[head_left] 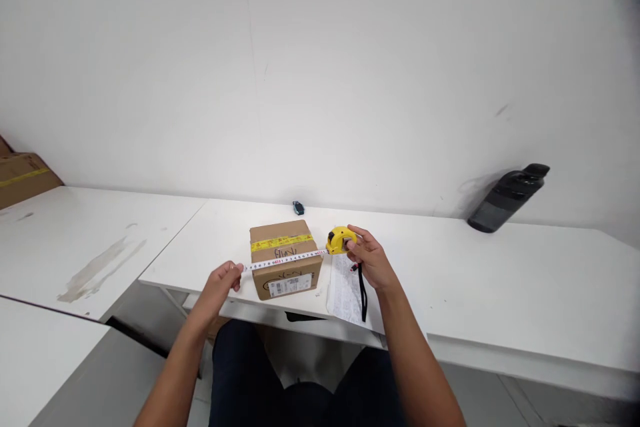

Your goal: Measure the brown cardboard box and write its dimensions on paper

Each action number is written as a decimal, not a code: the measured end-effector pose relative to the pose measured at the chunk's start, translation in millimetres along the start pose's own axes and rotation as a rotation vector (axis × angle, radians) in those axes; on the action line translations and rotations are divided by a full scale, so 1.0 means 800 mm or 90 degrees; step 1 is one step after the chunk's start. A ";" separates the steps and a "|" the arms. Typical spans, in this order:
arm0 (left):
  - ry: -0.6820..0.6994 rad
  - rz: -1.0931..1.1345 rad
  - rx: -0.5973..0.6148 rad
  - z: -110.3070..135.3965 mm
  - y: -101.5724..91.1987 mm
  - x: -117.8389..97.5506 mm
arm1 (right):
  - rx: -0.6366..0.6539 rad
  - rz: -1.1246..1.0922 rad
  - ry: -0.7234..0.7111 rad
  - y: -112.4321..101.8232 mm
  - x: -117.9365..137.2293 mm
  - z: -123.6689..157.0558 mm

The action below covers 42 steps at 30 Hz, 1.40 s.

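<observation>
A cardboard box [287, 259] with yellow tape, black handwriting and a white label sits near the front edge of the white table. Stretched across its top near the front edge is the white blade of a yellow tape measure [339, 238]. My left hand [224, 280] pinches the blade's free end, just left of the box. To the right of the box, my right hand [371, 257] grips the tape measure's case. A black wrist strap [363, 297] hangs from the case. Beneath it lies a printed sheet of paper [344, 290].
At the back of the white table [450, 280], a small dark key fob [299, 207] lies near the wall. A black bottle [507, 199] stands at the right, by the wall. Another cardboard box [27, 177] is at the far left. Gaps separate the left tables.
</observation>
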<state>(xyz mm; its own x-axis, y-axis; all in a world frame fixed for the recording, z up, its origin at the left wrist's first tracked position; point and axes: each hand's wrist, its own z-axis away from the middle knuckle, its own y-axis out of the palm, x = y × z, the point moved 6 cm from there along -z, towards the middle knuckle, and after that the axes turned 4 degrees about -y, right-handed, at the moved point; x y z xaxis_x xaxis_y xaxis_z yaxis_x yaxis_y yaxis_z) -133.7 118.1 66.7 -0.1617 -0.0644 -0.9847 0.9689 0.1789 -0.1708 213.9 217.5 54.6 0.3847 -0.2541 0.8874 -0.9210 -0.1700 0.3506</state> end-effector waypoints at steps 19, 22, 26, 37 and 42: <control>0.033 0.033 -0.169 -0.024 0.027 -0.007 | 0.014 0.077 -0.057 0.030 0.010 0.033; 0.072 -0.077 -0.223 -0.009 0.002 -0.030 | 0.021 0.118 -0.092 0.034 0.037 0.060; 0.098 -0.037 -0.160 0.042 0.015 -0.061 | 0.032 0.148 -0.163 0.047 0.060 0.122; 0.370 -0.438 -0.096 0.057 0.142 -0.089 | -0.137 0.207 -0.057 0.025 0.020 0.204; 0.318 -0.491 -0.178 -0.033 0.057 -0.068 | -0.080 0.051 0.082 0.019 -0.013 0.208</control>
<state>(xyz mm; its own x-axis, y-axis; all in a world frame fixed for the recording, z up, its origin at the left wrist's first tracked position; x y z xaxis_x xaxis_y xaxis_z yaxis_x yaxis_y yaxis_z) -85.3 155.5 111.9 -0.8601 0.1521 -0.4870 0.4929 0.4943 -0.7161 206.0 59.1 0.8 0.3055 -0.1373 0.9422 -0.9521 -0.0319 0.3041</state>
